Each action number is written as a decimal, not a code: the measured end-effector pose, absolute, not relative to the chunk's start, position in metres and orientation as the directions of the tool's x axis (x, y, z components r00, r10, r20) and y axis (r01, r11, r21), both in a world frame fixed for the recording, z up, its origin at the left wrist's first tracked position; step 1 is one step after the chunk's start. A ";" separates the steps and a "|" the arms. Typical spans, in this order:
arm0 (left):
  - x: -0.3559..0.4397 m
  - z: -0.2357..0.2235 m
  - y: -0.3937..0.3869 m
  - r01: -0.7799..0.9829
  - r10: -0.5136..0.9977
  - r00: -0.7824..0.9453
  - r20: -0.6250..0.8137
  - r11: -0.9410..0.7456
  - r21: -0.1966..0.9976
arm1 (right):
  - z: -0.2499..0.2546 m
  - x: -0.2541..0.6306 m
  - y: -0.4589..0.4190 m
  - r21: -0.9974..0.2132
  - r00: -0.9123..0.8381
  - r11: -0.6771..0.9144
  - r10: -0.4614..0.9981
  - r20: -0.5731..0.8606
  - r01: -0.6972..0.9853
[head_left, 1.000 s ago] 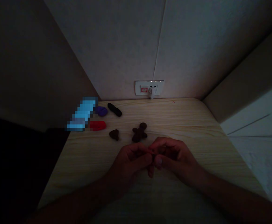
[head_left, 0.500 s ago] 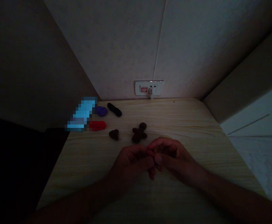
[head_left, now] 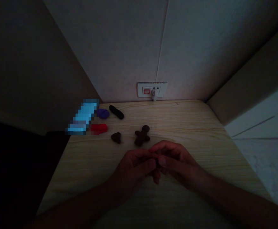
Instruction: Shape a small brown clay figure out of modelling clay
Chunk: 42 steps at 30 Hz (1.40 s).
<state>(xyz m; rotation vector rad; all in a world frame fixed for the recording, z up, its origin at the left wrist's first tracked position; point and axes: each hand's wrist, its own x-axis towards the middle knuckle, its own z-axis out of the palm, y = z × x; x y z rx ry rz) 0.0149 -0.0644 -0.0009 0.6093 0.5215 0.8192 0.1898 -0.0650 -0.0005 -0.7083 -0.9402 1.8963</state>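
Observation:
My left hand (head_left: 134, 167) and my right hand (head_left: 174, 160) meet fingertip to fingertip low over a light wooden table (head_left: 201, 127), both with fingers curled and pinched together. Between the thumbs sits a tiny dark bit (head_left: 157, 163), too small and dim to name. Just beyond my hands lies a brown clay figure (head_left: 142, 135) with a round head and stubby limbs. A small brown clay lump (head_left: 116, 137) lies to its left.
At the back left lie a red clay stick (head_left: 99, 128), a purple clay piece (head_left: 103, 113), a black clay roll (head_left: 116, 112) and a blurred blue packet (head_left: 81, 121). A wall socket (head_left: 151, 90) with a plug sits on the wall behind. The room is dim.
My hands stayed pinched together and made only small finger movements; they sit a little lower in view than before. Nothing on the table has moved.

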 end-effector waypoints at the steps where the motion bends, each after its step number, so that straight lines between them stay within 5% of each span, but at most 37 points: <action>1: 0.015 0.000 -0.064 -0.501 0.792 0.578 -0.195 0.534 0.681 | -0.001 0.190 -0.065 -0.831 -0.454 -0.321 0.886 -0.095 -0.454; 30: 0.016 -0.006 -0.065 -0.368 0.832 0.512 -0.214 0.437 0.821 | 0.000 0.190 -0.067 -0.906 -0.403 -0.230 0.912 -0.074 -0.354; 42: 0.013 0.002 -0.062 -0.518 0.758 0.594 -0.269 0.616 0.593 | 0.011 0.190 -0.073 -0.934 -0.444 -0.091 0.893 0.077 -0.346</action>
